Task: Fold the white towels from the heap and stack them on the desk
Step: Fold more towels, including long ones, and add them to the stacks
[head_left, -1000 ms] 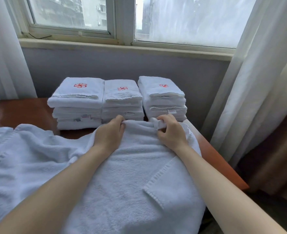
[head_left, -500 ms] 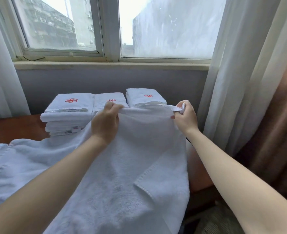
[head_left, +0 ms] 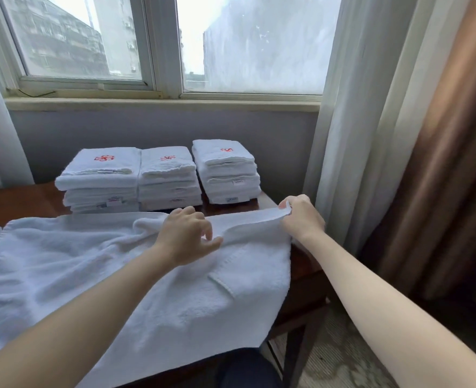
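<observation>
Lowering towel (head_left: 119,261) onto desk (head_left: 21,200): far edge, held up half second ago, now nearly flat. Your right hand (head_left: 301,217) pinches far right corner; your left hand (head_left: 186,236) rests on bunched edge, grip unclear. Folded stacks (head_left: 167,177) behind towel, fully visible again.

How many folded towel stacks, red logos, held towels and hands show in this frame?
Folded towel stacks: 3
Red logos: 3
Held towel: 1
Hands, left hand and right hand: 2
Total: 9
</observation>
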Motion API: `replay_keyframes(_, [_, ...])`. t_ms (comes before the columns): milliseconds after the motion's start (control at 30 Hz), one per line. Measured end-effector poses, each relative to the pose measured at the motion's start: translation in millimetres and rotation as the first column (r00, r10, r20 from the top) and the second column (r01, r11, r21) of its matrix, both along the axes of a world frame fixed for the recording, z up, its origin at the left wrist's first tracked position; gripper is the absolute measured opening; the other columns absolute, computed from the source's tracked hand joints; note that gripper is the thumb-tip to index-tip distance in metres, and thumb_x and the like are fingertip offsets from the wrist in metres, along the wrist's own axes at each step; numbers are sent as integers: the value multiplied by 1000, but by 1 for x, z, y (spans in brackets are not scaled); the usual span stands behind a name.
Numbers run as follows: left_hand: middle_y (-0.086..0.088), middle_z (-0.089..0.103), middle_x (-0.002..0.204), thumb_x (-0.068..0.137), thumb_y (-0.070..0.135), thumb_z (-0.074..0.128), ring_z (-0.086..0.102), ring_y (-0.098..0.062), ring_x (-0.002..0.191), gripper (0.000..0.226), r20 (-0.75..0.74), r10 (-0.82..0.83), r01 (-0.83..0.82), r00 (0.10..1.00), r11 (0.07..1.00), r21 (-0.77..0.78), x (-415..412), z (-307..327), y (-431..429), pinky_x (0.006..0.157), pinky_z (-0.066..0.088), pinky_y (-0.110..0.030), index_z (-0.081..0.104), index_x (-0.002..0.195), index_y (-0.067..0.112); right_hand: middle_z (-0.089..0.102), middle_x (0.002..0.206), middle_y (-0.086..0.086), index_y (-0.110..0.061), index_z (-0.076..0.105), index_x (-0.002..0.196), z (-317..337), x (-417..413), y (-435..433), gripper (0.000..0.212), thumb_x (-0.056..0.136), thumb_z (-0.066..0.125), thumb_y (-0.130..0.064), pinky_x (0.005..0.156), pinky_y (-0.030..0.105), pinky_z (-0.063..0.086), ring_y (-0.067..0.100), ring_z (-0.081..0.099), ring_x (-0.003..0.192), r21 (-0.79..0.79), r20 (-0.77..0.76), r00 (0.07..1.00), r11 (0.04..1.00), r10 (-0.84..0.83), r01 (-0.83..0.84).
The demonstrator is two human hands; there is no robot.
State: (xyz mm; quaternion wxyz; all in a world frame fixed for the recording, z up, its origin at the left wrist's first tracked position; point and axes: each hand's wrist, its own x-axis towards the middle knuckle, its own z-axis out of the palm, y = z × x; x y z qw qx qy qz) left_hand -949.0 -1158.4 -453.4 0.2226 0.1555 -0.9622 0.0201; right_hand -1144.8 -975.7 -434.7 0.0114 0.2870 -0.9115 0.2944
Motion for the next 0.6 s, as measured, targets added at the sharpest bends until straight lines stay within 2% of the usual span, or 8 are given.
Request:
replay_keyframes(100, [13,66,90,90,47,56,53,-12,94,22,-27,-3,5,1000,998,64,0,-1,14,85,37,-29,72,88,32,33,145,2,-27,47,139,0,14,11,60,84,48,-3,93,39,42,27,43,121,102,-164,986,994,-29,46])
replay_keyframes(133, [13,67,92,91,42,56,55,-13,95,19,-19,-18,20,1000,996,84,0,-2,17,86,38,-30,72,91,32,33,147,2,-26,48,140,-1,23,13,62,83,47,-1,101,41,37,28,38,127,76,-252,968,996,-20,41])
replay_keyframes(200, [11,68,97,92,33,58,60,-15,97,16,0,-52,52,999,990,135,2,-4,21,87,43,-31,73,99,30,47,139,-1,-25,58,131,-3,45,11,54,83,48,-2,104,39,34,25,41,123,-16,-380,923,997,65,-76])
replay_keyframes(233, [9,68,99,92,29,59,61,-16,98,18,-2,-63,62,998,984,167,3,-6,23,87,45,-32,72,103,29,57,130,-3,-24,65,123,-5,56,8,47,83,50,-4,101,37,37,23,46,118,-14,-379,912,985,154,-172])
replay_keyframes(267, [8,67,102,92,25,58,61,-17,100,22,-9,-66,67,998,979,192,4,-8,25,88,45,-33,71,108,29,64,122,-5,-25,70,116,-6,67,4,40,85,51,-8,98,36,41,20,52,114,14,-309,913,961,266,-276])
replay_keyframes(367, [4,63,115,93,20,54,57,-19,110,32,-9,-59,60,998,978,202,8,-16,29,92,44,-34,66,122,28,70,113,-10,-28,73,108,-16,92,-5,30,90,53,-16,96,38,49,10,58,106,79,34,863,859,504,-505])
replay_keyframes(500, [0,59,128,97,19,50,55,-22,117,35,19,-71,64,997,966,250,14,-25,30,92,45,-36,62,130,23,61,126,-10,-34,64,125,-28,101,-11,42,93,47,-14,106,35,34,15,41,121,185,-36,820,810,571,-556])
replay_keyframes(600, [0,56,131,99,17,47,56,-22,115,37,20,-66,59,998,966,250,16,-28,33,88,45,-35,58,134,23,54,96,-11,-28,66,113,-26,100,-10,36,89,46,-10,94,35,36,18,46,109,218,-80,819,812,568,-541])
